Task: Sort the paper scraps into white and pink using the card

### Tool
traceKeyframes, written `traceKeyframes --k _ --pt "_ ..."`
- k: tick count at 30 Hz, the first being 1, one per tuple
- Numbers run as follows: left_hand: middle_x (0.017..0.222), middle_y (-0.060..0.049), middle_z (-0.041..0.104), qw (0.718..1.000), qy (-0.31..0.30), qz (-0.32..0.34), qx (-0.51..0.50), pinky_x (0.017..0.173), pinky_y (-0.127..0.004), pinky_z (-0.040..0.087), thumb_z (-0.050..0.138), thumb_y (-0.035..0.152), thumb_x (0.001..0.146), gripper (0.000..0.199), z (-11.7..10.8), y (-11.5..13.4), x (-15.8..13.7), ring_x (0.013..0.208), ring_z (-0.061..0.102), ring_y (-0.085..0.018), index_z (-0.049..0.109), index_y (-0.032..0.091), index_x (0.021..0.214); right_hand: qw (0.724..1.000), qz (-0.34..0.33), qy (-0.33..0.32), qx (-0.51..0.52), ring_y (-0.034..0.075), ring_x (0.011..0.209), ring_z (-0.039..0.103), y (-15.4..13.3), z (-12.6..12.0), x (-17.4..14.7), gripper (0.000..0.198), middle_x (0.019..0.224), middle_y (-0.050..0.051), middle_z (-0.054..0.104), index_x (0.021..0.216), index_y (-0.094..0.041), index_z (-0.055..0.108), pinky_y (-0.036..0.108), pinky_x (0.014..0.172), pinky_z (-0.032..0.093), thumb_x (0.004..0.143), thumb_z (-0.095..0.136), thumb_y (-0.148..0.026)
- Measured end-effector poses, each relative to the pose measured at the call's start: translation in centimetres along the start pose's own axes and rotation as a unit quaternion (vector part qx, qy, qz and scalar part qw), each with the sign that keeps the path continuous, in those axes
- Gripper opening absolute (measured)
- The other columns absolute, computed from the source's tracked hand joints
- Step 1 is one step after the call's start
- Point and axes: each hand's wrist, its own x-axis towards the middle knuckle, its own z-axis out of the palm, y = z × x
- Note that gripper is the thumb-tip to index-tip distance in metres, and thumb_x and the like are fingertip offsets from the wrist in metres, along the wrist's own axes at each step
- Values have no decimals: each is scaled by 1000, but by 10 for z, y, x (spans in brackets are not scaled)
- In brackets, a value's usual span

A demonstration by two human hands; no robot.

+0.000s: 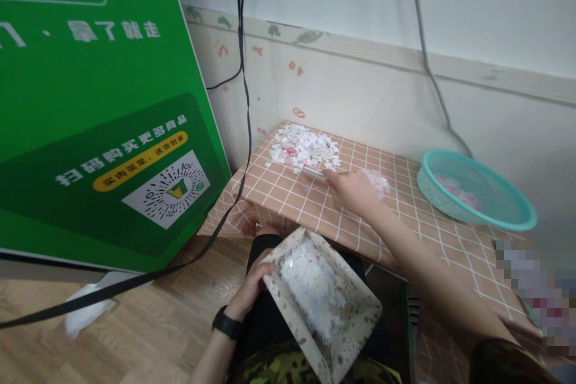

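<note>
My left hand [257, 279], with a dark watch on the wrist, grips the left rim of a stained, off-white open box [357, 288], tilted over my lap. Small white paper scraps [310, 279] with a few pink bits lie inside it. My right hand [355, 191] is closed above the table, its fingertips on a thin, pale, flat strip [312, 173]. That strip lies along the near edge of a pile of white and pink paper scraps [302, 147]. A smaller pinkish heap [376, 183] sits just behind the right hand, partly hidden by it.
A brown checked cloth [288, 195] covers the table against the wall. On its right stands a turquoise basket [472, 192] with pink and white bits inside. A green panel [103, 132] rises at the left, and a black cable [246, 132] hangs in front of the table.
</note>
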Motion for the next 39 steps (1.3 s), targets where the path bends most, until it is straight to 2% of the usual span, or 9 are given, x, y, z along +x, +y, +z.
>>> traceKeyframes --k 8,13,19,24,39 --pt "94 -4 71 1000 -14 10 7 87 -36 45 65 33 81 33 -2 0 0 90 61 -27 74 19 110 1000 -15 4 19 21 67 63 8 -3 -2 29 81 9 75 115 -24 65 32 58 24 99 40 -26" --pt "94 -5 70 1000 -21 5 6 88 -37 45 64 33 82 33 -3 -1 1 90 60 -27 72 19 111 1000 13 5 25 22 69 65 7 -2 3 33 85 9 76 123 -24 62 31 57 23 100 39 -28" --pt "94 -3 69 999 -42 16 14 91 -38 44 61 32 84 32 -7 -6 3 89 59 -26 70 19 111 1000 3 3 23 25 77 65 1 -1 13 35 90 12 75 128 -24 61 31 61 29 99 40 -27" --pt "97 -4 71 999 -41 0 2 90 -38 45 62 32 82 34 -7 -5 3 92 60 -27 70 19 113 998 17 -2 63 25 79 65 3 -5 16 35 93 10 75 126 -27 64 31 63 33 98 42 -33" --pt "97 -4 70 999 -35 0 19 88 -38 45 62 34 82 38 -6 -4 2 92 61 -27 69 18 116 999 13 -4 51 25 76 65 9 -10 31 35 87 13 75 122 -23 67 33 61 31 96 45 -27"
